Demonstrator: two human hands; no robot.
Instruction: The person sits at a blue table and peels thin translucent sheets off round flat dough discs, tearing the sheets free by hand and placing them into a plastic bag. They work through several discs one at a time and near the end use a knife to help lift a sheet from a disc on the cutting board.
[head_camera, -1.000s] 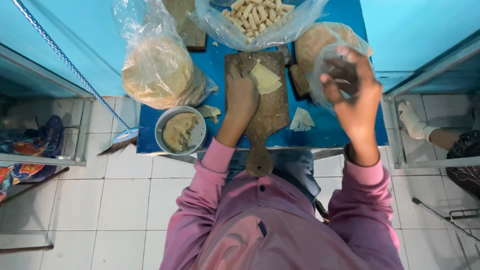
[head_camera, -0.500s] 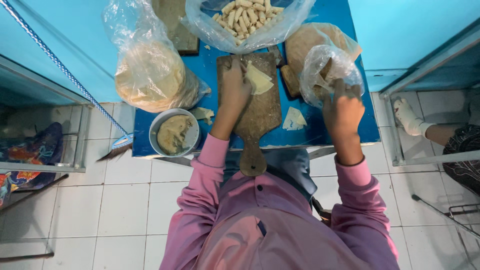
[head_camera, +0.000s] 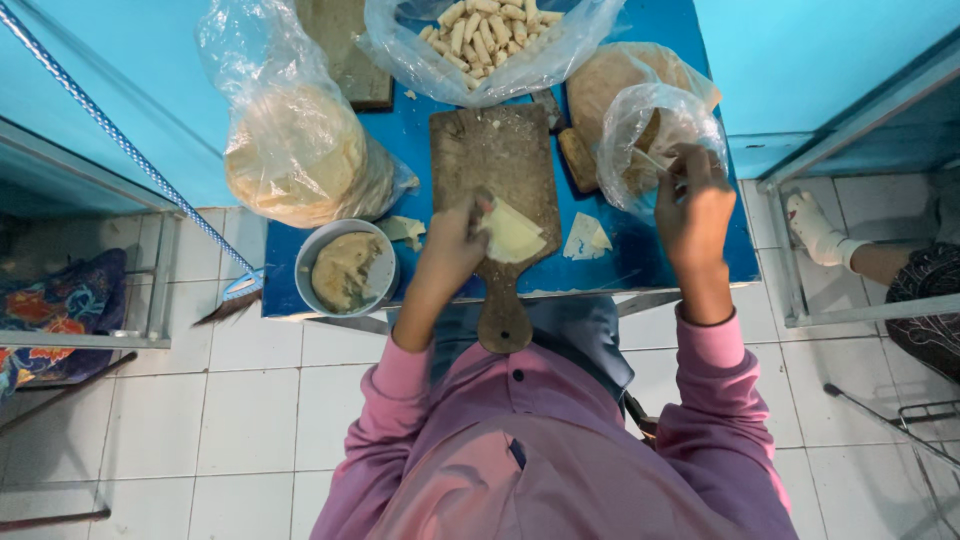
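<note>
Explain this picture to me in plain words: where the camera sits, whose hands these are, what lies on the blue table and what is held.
The camera sits on a person's head and looks straight down, so you see their pink sleeves and both bare hands. The left hand presses a pale dough sheet onto a wooden board on the blue table. The right hand reaches into a small clear bag; what it holds, if anything, is unclear. Nearby: a metal bowl of filling, a bag of flat wrappers and a bag of finished rolls.

Worn wooden board, glossy clear plastic bag
</note>
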